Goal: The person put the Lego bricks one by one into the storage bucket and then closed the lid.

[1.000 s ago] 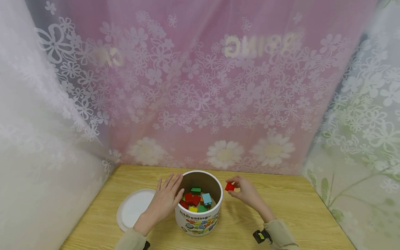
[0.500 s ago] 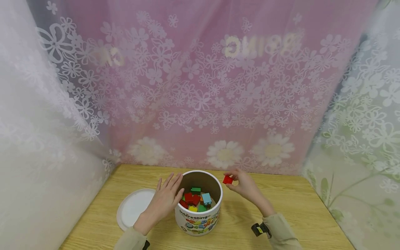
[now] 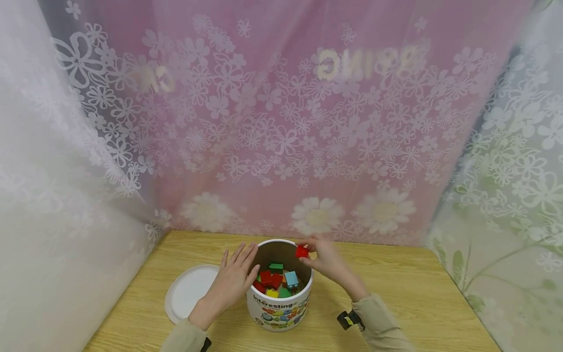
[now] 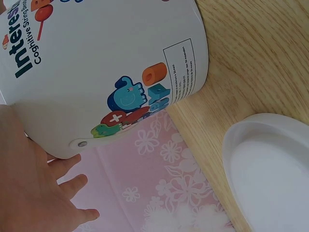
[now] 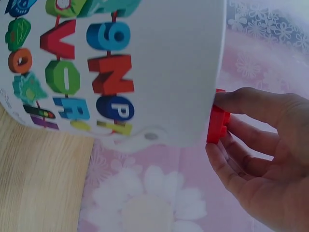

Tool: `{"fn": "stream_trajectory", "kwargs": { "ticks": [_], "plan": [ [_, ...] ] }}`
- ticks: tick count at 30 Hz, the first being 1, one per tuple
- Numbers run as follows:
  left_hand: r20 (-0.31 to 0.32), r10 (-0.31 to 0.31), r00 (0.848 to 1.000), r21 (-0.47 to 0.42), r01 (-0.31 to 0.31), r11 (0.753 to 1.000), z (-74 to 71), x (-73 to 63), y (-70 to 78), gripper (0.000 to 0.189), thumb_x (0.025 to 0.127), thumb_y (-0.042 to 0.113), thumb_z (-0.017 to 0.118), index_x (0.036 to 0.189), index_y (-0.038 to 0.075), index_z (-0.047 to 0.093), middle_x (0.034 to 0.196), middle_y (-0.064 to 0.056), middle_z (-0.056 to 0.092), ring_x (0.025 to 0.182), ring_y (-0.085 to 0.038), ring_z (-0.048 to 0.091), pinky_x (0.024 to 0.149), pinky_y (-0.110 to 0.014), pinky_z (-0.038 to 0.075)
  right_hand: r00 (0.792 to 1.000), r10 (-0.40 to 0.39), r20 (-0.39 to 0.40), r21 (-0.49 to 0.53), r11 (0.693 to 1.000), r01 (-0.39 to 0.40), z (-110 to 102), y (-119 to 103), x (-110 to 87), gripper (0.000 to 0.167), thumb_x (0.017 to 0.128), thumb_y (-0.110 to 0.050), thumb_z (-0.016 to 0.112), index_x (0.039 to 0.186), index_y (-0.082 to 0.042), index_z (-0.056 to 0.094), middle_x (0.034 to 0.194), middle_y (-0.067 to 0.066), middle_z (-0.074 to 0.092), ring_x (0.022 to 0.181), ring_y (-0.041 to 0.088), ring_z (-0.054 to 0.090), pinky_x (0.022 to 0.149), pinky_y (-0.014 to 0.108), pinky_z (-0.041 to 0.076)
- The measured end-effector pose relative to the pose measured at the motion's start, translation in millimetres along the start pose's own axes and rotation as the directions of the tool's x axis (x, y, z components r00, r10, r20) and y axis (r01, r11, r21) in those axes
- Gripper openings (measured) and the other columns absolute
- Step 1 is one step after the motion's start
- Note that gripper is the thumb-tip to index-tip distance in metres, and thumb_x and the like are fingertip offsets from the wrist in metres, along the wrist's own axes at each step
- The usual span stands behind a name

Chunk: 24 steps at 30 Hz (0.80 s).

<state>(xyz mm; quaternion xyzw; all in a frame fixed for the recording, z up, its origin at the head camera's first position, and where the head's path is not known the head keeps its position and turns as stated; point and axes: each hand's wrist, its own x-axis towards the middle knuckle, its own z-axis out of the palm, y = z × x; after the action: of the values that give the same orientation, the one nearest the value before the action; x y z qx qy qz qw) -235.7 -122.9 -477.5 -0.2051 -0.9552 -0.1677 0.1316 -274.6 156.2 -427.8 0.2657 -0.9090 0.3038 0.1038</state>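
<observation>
A white bucket (image 3: 279, 325) with "Interesting" and toy pictures printed on its wall stands open on the table. Inside lie several toy building bricks, among them a light blue brick (image 3: 291, 279), a green brick (image 3: 276, 267) and a yellow brick (image 3: 272, 294). My left hand (image 3: 230, 283) rests at the bucket's left rim, fingers fairly straight and spread, thumb over the rim. With thumb and fingertips my right hand (image 3: 331, 261) pinches a red building brick (image 3: 302, 252) at the bucket's back right rim. In the right wrist view, studs show on the red brick (image 5: 218, 123), beside the rim.
A round white lid (image 3: 184, 293) lies on the wooden table (image 3: 396, 278) left of the bucket, partly behind the left forearm. A pink flowered curtain (image 3: 281, 146) hangs along the table's back edge, with pale curtains at both sides.
My right hand has carried the red brick left and slightly up, from right of the bucket to its back right rim. The left hand stays at the rim.
</observation>
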Motion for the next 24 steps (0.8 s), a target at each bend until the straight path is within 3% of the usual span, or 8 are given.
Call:
{"fn": "stream_trajectory", "kwargs": {
  "ticks": [5,12,24],
  "plan": [
    [-0.011,0.003,1.0,0.003,-0.003,1.0,-0.7,0.2,1.0,0.061,0.109,0.043,0.043,0.158,0.009,0.036,0.162,-0.008,0.037,0.152,-0.033,0.026,0.12,-0.066,0.013,1.0,-0.01,0.021,0.001,1.0,0.01,11.3,-7.2,5.1,0.034,0.084,-0.006,0.082,0.117,-0.005,0.074,0.113,0.012,0.064,0.09,0.025,0.066,0.072,0.036,0.058],
    [-0.008,-0.006,1.0,0.003,0.006,1.0,-0.4,0.9,1.4,0.061,0.109,0.043,0.041,0.159,0.009,0.036,0.162,-0.008,0.036,0.153,-0.033,0.025,0.121,-0.065,0.013,0.997,-0.042,0.058,-0.003,0.999,0.042,31.2,-10.3,8.8,0.031,0.085,-0.008,0.082,0.115,-0.006,0.073,0.108,0.008,0.064,0.089,0.022,0.066,0.078,0.036,0.059],
    [0.0,-0.004,1.0,-0.009,0.004,1.0,-1.5,1.3,1.2,0.061,0.109,0.044,0.04,0.158,0.009,0.036,0.162,-0.008,0.037,0.153,-0.034,0.025,0.121,-0.065,0.013,0.996,-0.072,0.051,-0.024,0.997,0.074,46.7,-12.0,9.4,0.032,0.085,-0.008,0.083,0.115,-0.006,0.073,0.102,0.005,0.063,0.086,0.02,0.065,0.075,0.031,0.058]
  ]
}}
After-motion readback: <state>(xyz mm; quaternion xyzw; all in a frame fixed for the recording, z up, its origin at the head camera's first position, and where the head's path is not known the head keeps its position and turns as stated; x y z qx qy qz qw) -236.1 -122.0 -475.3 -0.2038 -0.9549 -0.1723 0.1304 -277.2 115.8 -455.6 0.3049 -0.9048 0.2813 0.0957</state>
